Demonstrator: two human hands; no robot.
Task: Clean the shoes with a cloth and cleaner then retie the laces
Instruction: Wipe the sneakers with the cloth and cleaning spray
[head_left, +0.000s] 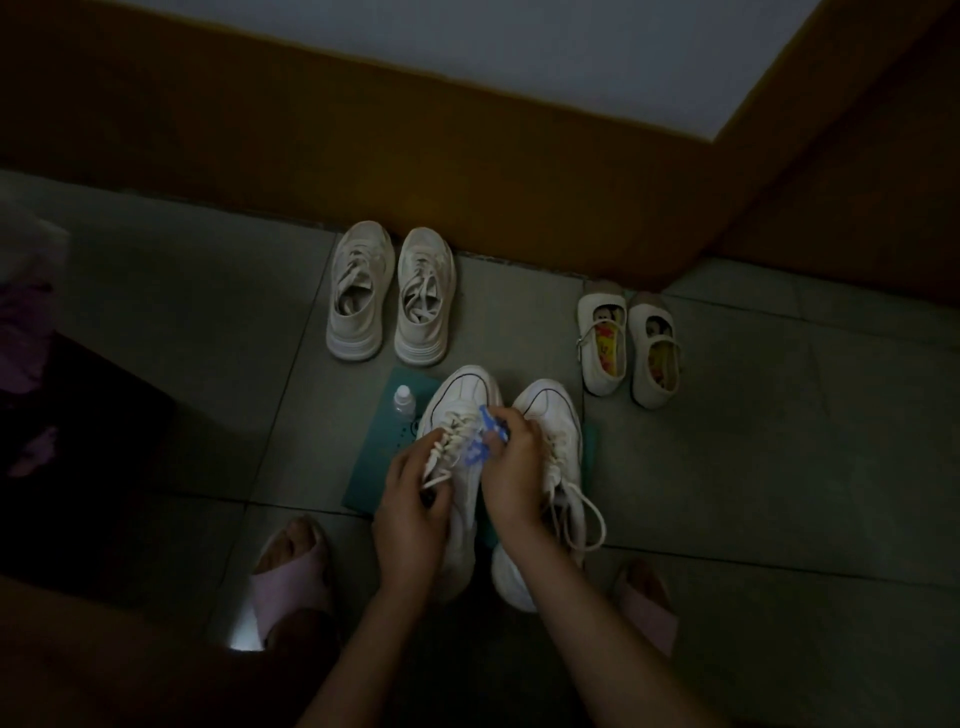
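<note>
Two white sneakers stand side by side on a teal mat (370, 483) on the floor. My left hand (413, 512) grips the left sneaker (460, 400) at its laced side. My right hand (511, 467) holds a blue-and-white cloth (483, 434) bunched against that shoe's tongue and inner side. The right sneaker (553, 410) sits partly behind my right hand, its loose laces (587, 514) trailing off to the right. A small clear cleaner bottle (403, 402) with a white cap stands on the mat's left part.
A beige pair of laced sneakers (389, 296) stands farther back near the brown wall base. A small white strapped pair (628, 348) sits to the right. My feet in pink slippers (291, 577) flank the mat. Dark furniture is at the left.
</note>
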